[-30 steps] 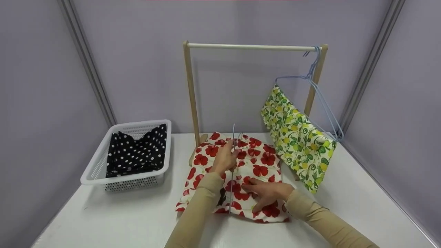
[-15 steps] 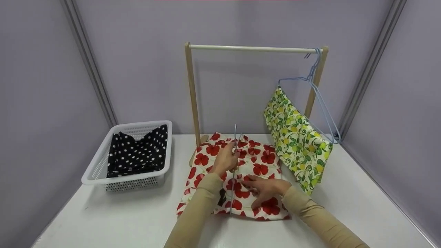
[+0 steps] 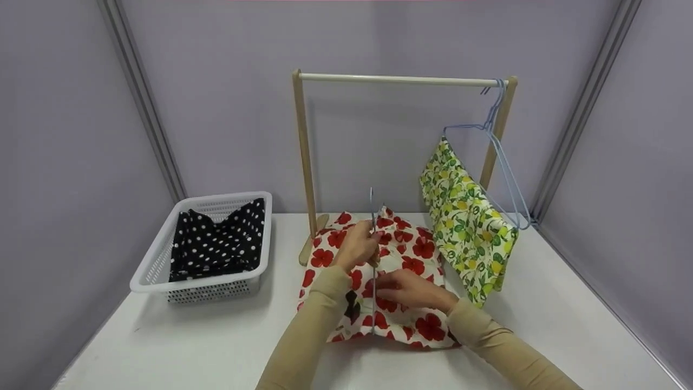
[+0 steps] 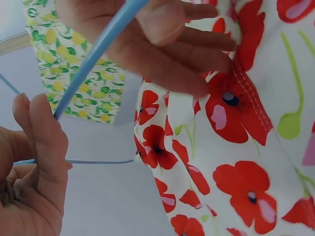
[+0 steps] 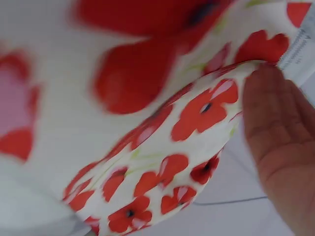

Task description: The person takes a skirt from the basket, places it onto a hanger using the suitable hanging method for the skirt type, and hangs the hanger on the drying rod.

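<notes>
My left hand grips a blue wire hanger, held edge-on over a white cloth with red poppies. The cloth lies bunched on the table in front of the rack. My right hand is just right of the wire, its fingertips at the cloth. Its fingers look fairly straight in the right wrist view, tips touching the cloth's edge beside a printed label. Curled fingers of the left hand show around the wire in the left wrist view.
A rack with a white rail stands behind. From its right end hang blue hangers and a lemon-print cloth, close to the poppy cloth. On the left is a white basket holding a black polka-dot cloth.
My right hand has risen off the cloth and shifted left to the hanger wire. The poppy cloth's lower left part has drawn inward. The left hand keeps its grip, with the hanger tilted slightly.
</notes>
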